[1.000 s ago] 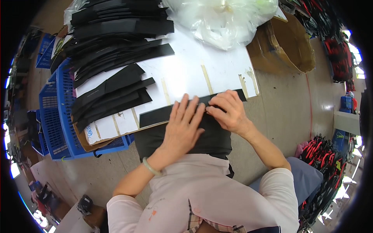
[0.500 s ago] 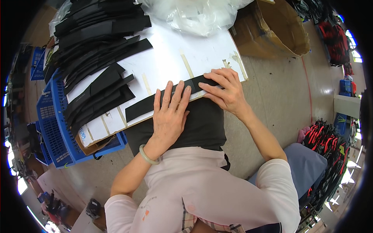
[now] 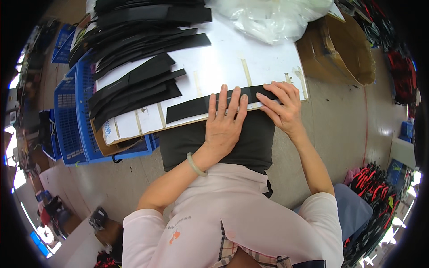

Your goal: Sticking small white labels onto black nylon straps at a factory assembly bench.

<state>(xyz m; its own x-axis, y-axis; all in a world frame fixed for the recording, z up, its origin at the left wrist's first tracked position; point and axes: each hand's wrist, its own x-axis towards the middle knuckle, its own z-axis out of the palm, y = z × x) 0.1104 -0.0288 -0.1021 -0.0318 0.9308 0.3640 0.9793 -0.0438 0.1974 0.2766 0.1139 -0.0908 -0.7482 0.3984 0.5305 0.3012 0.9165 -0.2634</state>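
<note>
A long flat black strip (image 3: 190,110) lies along the near edge of a white board-topped table (image 3: 214,62). My left hand (image 3: 225,125) rests flat on the middle of it, fingers stretched out and slightly spread. At the strip's right end, my right hand (image 3: 286,109) has its fingers curled over the top, with the thumb low by the table edge; it grips that end, which is partly covered. To the left sits a small pile of similar black strips (image 3: 134,87), overlapping and fanned. Behind that pile rises a larger stack of black strips (image 3: 147,38).
Clear plastic bags (image 3: 272,20) bunch at the table's far side. An open cardboard box (image 3: 326,51) stands beyond its right edge. Blue plastic crates (image 3: 85,116) stand against the left side. Racks of black and red items (image 3: 373,196) stand at the right.
The whole view has shifted, so table and strips appear farther right. My left hand sits slightly farther right along the strip; my right hand stays at its right end.
</note>
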